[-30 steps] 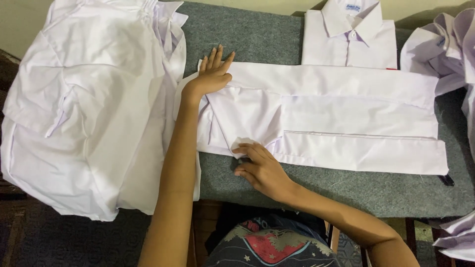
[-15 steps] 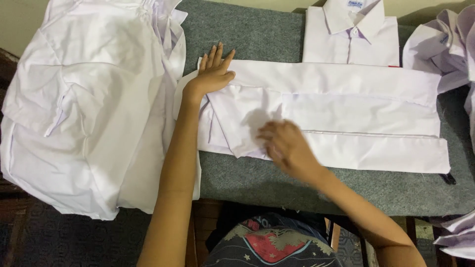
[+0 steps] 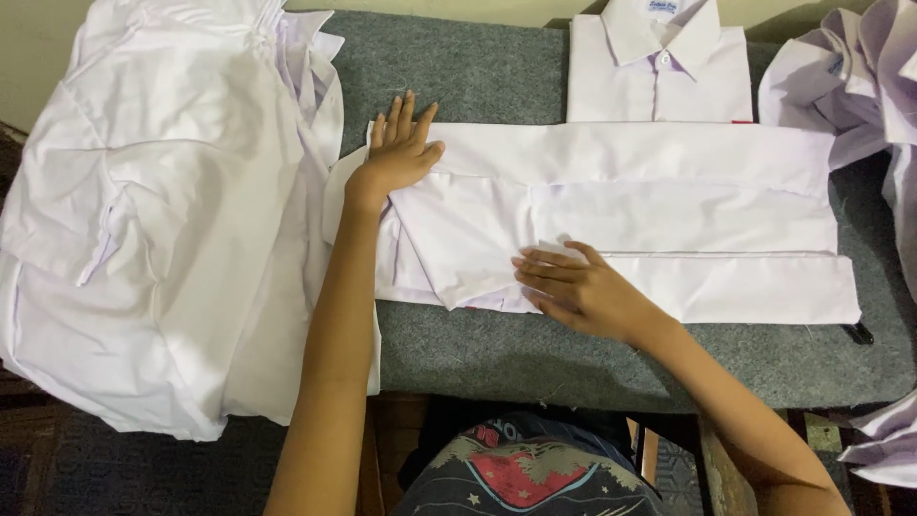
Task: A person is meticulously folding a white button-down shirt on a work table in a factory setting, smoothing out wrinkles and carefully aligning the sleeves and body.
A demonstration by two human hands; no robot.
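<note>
A white shirt [image 3: 669,210] lies folded lengthwise into a long band on a grey felt-covered table [image 3: 497,67]. My left hand [image 3: 396,148] presses flat on the shirt's left end, fingers spread and pointing away from me. My right hand [image 3: 573,287] rests flat on the near edge of the shirt, fingers pointing left over a folded sleeve flap. Neither hand grips anything.
A big heap of white shirts [image 3: 162,210] covers the table's left side and hangs over its edge. A folded collared white shirt [image 3: 659,67] lies at the back. More crumpled white cloth [image 3: 850,67] sits at the right. A dark small object [image 3: 858,333] lies near the right front edge.
My right hand slid from the shirt's near edge at the left up onto the shirt and rightward, then settled flat on the near fold. The left hand stayed in place.
</note>
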